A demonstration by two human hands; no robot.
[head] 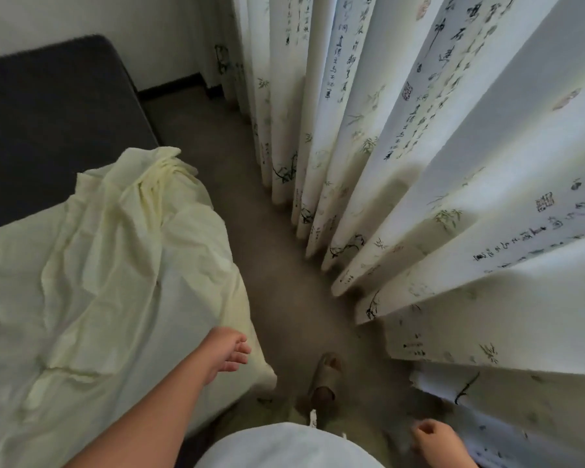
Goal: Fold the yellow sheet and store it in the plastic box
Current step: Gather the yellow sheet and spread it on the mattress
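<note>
The pale yellow sheet lies crumpled over the bed on the left, bunched into a ridge toward the far end. It drapes over the bed's right edge. My left hand reaches out just above that draped edge with fingers relaxed, holding nothing. Low at the right, my right hand hangs near my hip with fingers loosely curled and empty. No plastic box is in view.
A dark grey mattress shows beyond the sheet. Long printed curtains hang along the right side. A narrow strip of grey floor runs between bed and curtains, with my slippered foot on it.
</note>
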